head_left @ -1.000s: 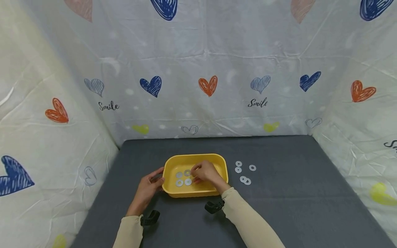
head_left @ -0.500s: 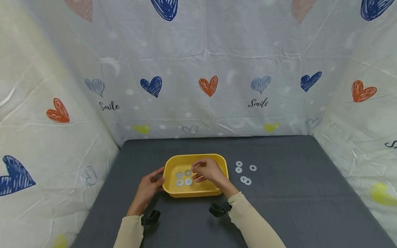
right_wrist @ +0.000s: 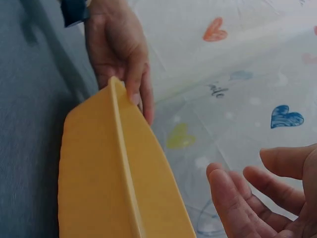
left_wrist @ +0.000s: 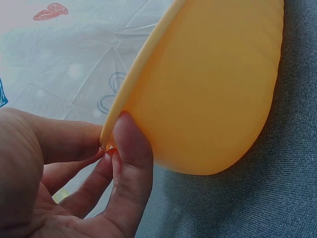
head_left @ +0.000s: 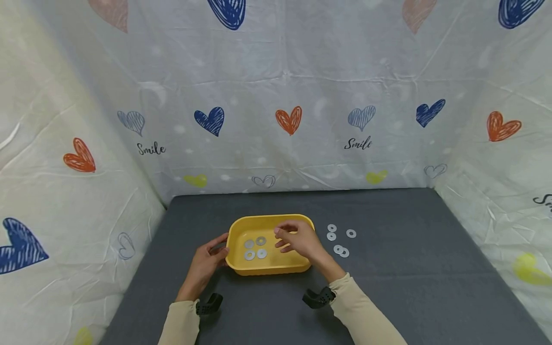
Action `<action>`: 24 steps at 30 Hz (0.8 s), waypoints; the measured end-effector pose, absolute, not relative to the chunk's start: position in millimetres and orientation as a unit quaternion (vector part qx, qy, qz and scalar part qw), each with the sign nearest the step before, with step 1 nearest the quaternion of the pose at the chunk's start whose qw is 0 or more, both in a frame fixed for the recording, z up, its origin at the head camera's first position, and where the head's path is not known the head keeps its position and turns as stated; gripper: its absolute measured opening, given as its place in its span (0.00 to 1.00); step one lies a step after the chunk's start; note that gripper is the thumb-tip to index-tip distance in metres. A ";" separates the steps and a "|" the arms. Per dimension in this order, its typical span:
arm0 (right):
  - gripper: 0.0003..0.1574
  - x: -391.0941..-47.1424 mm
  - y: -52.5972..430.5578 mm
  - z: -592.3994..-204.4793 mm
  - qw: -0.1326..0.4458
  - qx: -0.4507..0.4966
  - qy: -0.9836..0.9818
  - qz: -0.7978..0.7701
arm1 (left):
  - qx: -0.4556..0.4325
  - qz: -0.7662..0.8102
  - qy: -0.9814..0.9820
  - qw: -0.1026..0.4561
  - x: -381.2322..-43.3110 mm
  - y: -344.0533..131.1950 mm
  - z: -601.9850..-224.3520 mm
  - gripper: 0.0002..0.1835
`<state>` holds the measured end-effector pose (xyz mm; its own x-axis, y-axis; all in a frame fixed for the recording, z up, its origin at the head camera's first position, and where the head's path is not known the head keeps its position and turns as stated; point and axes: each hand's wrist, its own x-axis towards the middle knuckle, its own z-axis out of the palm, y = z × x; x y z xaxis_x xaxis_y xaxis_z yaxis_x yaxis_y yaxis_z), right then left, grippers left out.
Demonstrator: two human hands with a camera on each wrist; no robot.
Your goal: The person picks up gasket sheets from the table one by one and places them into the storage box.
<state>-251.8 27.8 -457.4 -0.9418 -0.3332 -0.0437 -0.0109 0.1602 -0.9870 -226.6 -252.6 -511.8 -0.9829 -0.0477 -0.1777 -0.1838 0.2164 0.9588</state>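
A yellow tray [head_left: 280, 264] stands on the grey table, with several flat metal washers [head_left: 261, 253] lying in its left half. My left hand [head_left: 204, 262] holds the tray's left end. In the left wrist view, thumb and fingers [left_wrist: 132, 144] of that hand pinch its rim. Over the tray's right half hovers my right hand [head_left: 298, 238], its fingers loosely spread. The right wrist view shows a gap between the right thumb and fingers [right_wrist: 230, 198], with nothing held. The tray's inside is hidden from both wrist cameras.
To the right of the tray, several more washers [head_left: 351, 233] lie on the grey table [head_left: 409, 268], two of them overlapping. A white cloth [head_left: 319, 96] printed with hearts encloses the back and sides.
My right hand has drawn back to the right from the washers in the tray, and its fingers have parted. The left hand and the tray stay in place.
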 end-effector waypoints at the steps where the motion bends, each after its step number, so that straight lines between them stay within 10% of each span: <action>1: 0.13 -251.5 29.8 -457.8 0.123 -0.117 0.753 -0.636 | -0.075 0.622 0.778 0.055 -226.5 -252.8 -511.8 0.27; 24: 0.17 -247.9 97.2 -460.2 0.077 -0.083 0.777 -0.619 | -0.071 0.626 0.774 0.059 -226.6 -252.8 -511.1 0.28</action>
<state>-247.9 97.2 -460.2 -0.9742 -0.2249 -0.0166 -0.0342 0.2202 -0.9748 -226.6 -252.8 -511.1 -0.9829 -0.0350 -0.1806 -0.1839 0.2059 0.9611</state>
